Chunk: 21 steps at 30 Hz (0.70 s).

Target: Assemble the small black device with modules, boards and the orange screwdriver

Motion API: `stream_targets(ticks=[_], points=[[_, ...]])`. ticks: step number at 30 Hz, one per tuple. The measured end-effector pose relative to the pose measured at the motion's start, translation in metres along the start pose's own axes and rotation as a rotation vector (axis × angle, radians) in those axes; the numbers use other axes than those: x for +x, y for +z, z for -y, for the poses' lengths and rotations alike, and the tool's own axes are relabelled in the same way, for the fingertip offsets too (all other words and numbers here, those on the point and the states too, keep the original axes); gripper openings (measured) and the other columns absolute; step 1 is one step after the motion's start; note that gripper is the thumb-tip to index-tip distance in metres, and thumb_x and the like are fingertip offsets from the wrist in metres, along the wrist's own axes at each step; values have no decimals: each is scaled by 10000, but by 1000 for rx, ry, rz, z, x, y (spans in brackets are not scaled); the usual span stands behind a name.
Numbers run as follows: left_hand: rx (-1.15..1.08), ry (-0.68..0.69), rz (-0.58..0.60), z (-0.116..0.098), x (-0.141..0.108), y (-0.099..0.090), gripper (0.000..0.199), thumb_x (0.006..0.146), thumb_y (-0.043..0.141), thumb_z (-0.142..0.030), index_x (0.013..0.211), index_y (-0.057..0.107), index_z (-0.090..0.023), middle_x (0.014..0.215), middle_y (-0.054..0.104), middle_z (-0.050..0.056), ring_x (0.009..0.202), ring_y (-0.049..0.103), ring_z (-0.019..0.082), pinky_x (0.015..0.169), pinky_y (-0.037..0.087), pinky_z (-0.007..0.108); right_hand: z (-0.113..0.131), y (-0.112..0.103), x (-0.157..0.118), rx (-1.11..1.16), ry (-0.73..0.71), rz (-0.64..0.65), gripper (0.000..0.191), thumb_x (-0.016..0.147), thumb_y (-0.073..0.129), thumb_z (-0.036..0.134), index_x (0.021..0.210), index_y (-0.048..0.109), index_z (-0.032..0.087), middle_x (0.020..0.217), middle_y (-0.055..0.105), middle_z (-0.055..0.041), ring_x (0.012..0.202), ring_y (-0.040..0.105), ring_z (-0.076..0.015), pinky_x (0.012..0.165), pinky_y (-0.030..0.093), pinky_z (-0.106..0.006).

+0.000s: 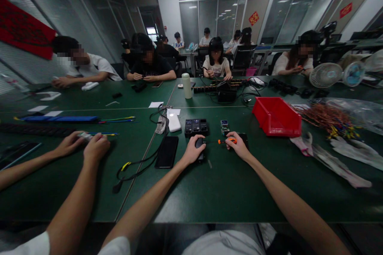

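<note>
My left hand (193, 150) is closed around a small black case (200, 146) on the green table. My right hand (238, 146) grips an orange-handled screwdriver (231, 140). Its thin shaft points left, towards the side of the case; whether the tip touches it I cannot tell. Just beyond my left hand sits a black unit with several bays (196, 127). Past my right hand lies a small circuit board with a display (224, 126). A dark flat object (244, 139) is partly hidden behind my right fingers.
A black phone (166, 152), a white device (174, 121) and looped black cables (140, 162) lie to the left. On the right are a red bin (277, 117), copper wires (327, 117) and gloves (357, 151). A neighbour's hands (96, 146) work at far left; a bottle (186, 86) stands ahead.
</note>
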<state>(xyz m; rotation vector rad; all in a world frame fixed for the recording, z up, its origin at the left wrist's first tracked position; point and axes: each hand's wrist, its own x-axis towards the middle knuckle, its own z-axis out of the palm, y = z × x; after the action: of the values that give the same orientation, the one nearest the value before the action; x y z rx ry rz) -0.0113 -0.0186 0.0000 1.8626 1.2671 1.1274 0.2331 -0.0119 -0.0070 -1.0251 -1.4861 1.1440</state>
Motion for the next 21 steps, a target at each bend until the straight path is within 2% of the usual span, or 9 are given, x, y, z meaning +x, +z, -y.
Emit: stream_targets(ticks=[13,21], points=[[6,-8,-1,-2,0,-1,291,750,559,-234,1041,558,-245,1028,535,21,965,504,171,917,370,318,0,2,0,-23,18,-6,234,829,497,413,911,457,198,489,462,79,404,423,-90,400,359,-196],[3,-16,0,-3,0,-1,290,754,553,-231,1043,555,-243,1034,530,22,976,499,173,928,362,324,5,0,-1,5,2,15,277,777,572,369,960,450,200,629,513,45,514,500,-106,501,434,-241]])
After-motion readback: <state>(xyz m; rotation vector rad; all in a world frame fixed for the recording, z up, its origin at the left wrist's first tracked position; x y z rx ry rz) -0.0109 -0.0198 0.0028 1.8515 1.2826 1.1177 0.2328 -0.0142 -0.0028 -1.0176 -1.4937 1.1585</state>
